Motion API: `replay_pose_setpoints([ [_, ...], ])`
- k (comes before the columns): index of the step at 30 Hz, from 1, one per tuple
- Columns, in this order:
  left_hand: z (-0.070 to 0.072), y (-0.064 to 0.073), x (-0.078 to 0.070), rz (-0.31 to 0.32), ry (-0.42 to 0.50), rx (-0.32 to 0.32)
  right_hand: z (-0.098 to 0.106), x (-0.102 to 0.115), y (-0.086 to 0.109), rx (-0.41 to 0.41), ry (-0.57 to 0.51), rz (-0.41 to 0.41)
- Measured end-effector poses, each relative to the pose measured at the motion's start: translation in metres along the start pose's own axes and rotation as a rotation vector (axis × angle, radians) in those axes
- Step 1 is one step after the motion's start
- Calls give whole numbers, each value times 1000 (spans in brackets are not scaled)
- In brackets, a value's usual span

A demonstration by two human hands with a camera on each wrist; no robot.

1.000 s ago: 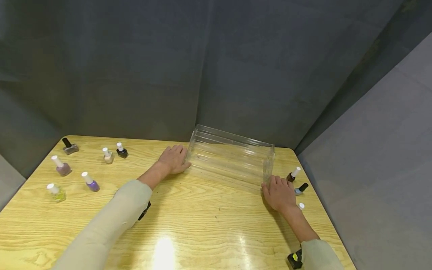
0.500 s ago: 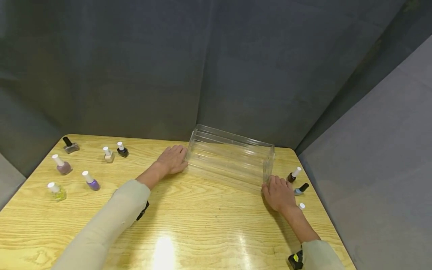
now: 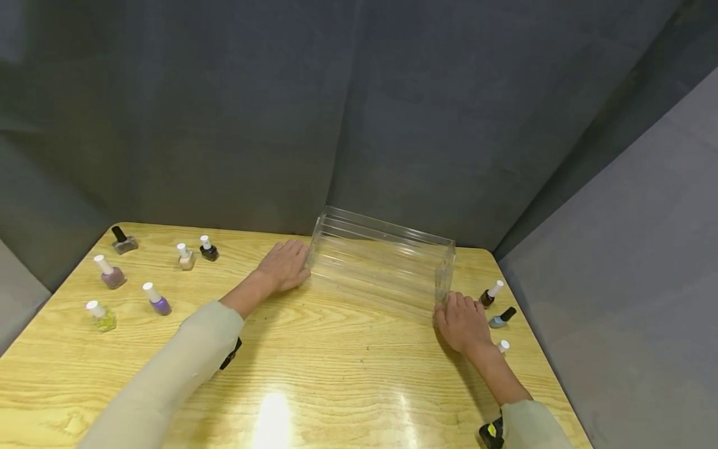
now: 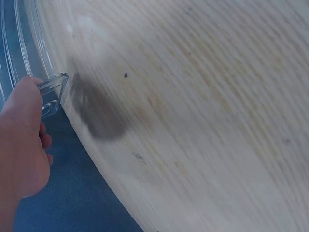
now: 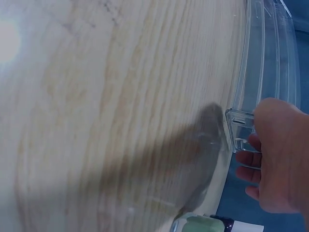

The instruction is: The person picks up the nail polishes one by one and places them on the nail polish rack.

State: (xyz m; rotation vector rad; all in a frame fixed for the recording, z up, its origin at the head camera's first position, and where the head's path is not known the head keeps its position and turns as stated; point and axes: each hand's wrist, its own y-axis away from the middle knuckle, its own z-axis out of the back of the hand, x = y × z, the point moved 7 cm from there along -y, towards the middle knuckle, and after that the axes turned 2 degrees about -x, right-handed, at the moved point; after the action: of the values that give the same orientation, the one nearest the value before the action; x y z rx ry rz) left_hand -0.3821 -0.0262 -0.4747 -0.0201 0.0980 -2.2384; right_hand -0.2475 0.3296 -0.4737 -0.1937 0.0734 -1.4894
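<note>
A clear plastic tiered display rack (image 3: pixel 381 265) stands at the back of the wooden table, slightly angled. My left hand (image 3: pixel 284 267) grips its left end; in the left wrist view the thumb and fingers sit around the clear end panel (image 4: pixel 54 92). At the opposite end my right hand (image 3: pixel 464 323) holds the right side near the front corner, its fingers curled by the end panel (image 5: pixel 239 128) in the right wrist view. Just right of that hand are a dark nail polish bottle (image 3: pixel 487 299), a light blue one (image 3: pixel 497 321) and a white cap (image 3: pixel 503 346), its bottle hidden.
Several nail polish bottles stand on the left side, among them a purple one (image 3: pixel 161 305), a mauve one (image 3: pixel 114 279), a yellow-green one (image 3: pixel 105 322) and a black one (image 3: pixel 209 252). A dark cloth backdrop (image 3: pixel 269 125) rises behind the table, with a grey panel (image 3: pixel 634 262) at right.
The left thumb has drawn in slightly toward the rack's end. Rack and right hand stay nearly in place; the bottles shift a little in the head view as the camera moves.
</note>
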Motion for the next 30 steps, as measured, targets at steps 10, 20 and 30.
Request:
replay_pose_setpoints([
  [10, 1, 7, 0, 9, 13, -18, 2, 2, 2, -6, 8, 13],
  [20, 6, 17, -5, 8, 24, -44, 5, 5, 6, -20, -23, 17],
  [30, 3, 28, -4, -7, 6, -121, 7, 10, 9, -11, -10, 44],
])
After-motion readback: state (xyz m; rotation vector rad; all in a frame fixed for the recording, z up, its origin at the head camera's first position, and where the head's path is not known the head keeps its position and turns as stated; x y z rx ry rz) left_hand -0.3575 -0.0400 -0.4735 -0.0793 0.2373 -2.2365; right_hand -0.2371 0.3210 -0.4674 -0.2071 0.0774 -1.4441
